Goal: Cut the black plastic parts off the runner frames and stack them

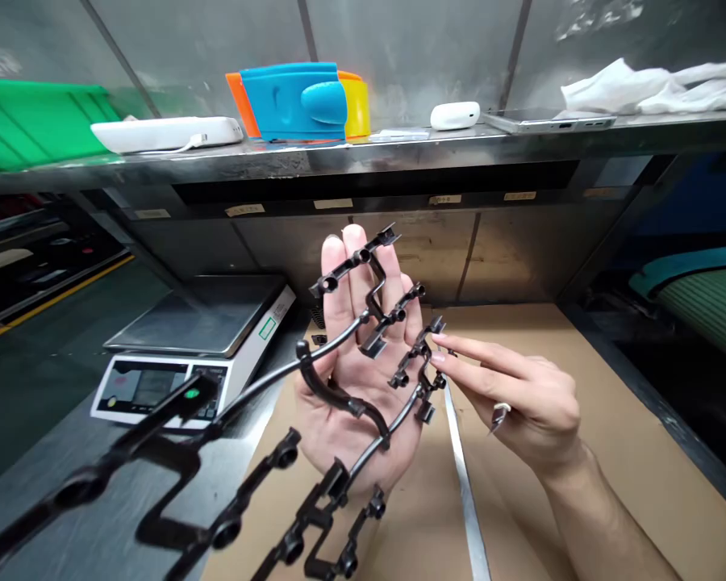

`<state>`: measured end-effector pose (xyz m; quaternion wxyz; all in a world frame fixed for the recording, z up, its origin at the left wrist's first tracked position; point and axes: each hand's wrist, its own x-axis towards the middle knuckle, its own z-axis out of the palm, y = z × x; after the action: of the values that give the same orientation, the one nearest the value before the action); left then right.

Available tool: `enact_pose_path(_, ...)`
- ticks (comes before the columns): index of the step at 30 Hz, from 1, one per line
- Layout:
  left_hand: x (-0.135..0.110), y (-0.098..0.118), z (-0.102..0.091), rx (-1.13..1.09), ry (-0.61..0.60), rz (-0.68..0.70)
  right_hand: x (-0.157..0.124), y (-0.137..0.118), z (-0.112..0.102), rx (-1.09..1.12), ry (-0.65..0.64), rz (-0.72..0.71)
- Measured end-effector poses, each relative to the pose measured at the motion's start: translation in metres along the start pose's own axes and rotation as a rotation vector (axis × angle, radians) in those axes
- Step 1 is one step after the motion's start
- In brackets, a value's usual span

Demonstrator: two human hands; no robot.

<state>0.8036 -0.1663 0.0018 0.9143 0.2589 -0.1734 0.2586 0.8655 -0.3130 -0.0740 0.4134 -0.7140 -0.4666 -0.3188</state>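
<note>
My left hand (356, 379) is raised palm up with its fingers stretched out, and a black plastic moulded sprue (344, 331) with several small parts on its runners lies across the palm. The sprue runs down to the lower left, close to the camera. My right hand (508, 395) reaches in from the right and pinches one small black part (427, 343) on the sprue's right branch between thumb and fingertips. A ring shows on one right finger.
A digital weighing scale (199, 339) stands on the steel bench at left. Brown cardboard (581, 452) covers the bench under my hands. The steel shelf (363, 153) above carries a blue, orange and yellow plastic item (299, 101), white devices and white cloth.
</note>
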Motion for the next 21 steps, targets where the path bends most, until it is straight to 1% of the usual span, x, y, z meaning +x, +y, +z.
enact_pose_path(2, -0.002, 0.000, 0.005, -0.028, 0.028, 0.004, 0.001, -0.001, -0.001, -0.002, 0.002, 0.003)
enact_pose_path(6, -0.006, 0.000, 0.010, 0.024, 0.095, -0.001, 0.003, -0.001, -0.001, -0.004, 0.009, 0.001)
enact_pose_path(11, -0.007, 0.000, 0.006, -0.012, 0.028, 0.012, 0.002, 0.000, 0.001, -0.011, 0.020, -0.007)
enact_pose_path(13, -0.005, -0.001, 0.003, -0.025, 0.006, -0.009, 0.002, 0.002, 0.003, -0.037, 0.034, -0.008)
enact_pose_path(15, -0.004, -0.003, 0.000, -0.018, 0.013, -0.091, 0.003, 0.003, 0.004, -0.061, 0.097, 0.021)
enact_pose_path(18, -0.004, -0.010, -0.006, 0.023, 0.025, -0.344, 0.009, 0.006, 0.002, -0.034, 0.256, 0.114)
enact_pose_path(19, -0.005, -0.012, -0.007, 0.030, 0.027, -0.422, 0.012, 0.007, 0.001, -0.007, 0.291, 0.142)
enact_pose_path(20, -0.007, -0.015, -0.009, 0.026, 0.030, -0.470, 0.015, 0.007, -0.002, 0.030, 0.307, 0.170)
enact_pose_path(21, -0.008, -0.017, -0.010, 0.012, 0.038, -0.487, 0.017, 0.007, -0.005, 0.074, 0.311, 0.201)
